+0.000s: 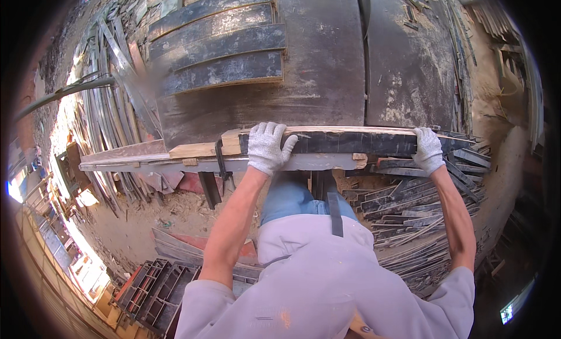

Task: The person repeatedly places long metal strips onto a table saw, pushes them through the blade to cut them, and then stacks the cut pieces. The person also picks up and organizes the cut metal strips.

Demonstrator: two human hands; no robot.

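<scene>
Both my hands wear whitish knit gloves and rest on a long black-faced plywood strip [350,142] at the near edge of the table. My left hand [267,148] grips the left part of the strip, fingers over its far edge, thumb pointing right. Near the strip's right end, my right hand [429,151] curls over the same edge. Pale layered edges show along the strip's far side. Left of my left hand lie a light wood batten [196,151] and a dark upright metal piece [220,158]. A grey beam [315,162] runs below the strip.
Dark panels [321,64] cover the worktop, with several cut plywood boards [225,47] lying at the far left. Scrap strips [114,87] pile up on the left, and more dark strips [409,210] on the right floor. A curved pipe [64,92] juts in from the left.
</scene>
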